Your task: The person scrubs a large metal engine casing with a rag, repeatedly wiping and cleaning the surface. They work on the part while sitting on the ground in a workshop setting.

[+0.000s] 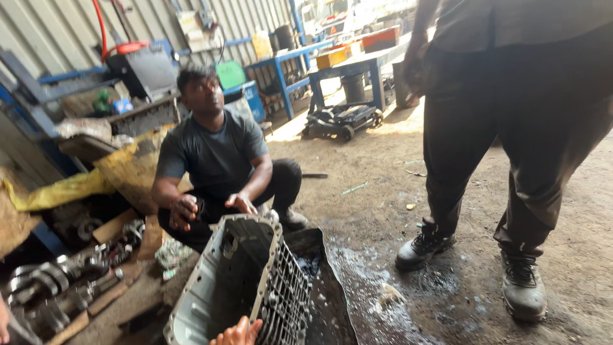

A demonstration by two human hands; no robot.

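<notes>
A large grey cast-metal housing (220, 287), ribbed on its outer side, stands tilted on a dark sheet (332, 306) on the dirt floor. My right hand (237, 332) shows only at the bottom edge, its fingers on the housing's near rim. A thin strip of skin at the lower left edge (3, 322) may be my left hand; its state is hidden. A person in a dark grey shirt (214, 153) squats behind the housing, with both hands (241, 203) hovering just above its far rim.
A second person in dark trousers and black boots (523, 281) stands at the right. Gears and metal parts (57, 281) lie at the left on boards. A wet patch (383, 294) spreads beside the sheet. Blue benches (287, 70) and a trolley jack (341, 118) stand behind.
</notes>
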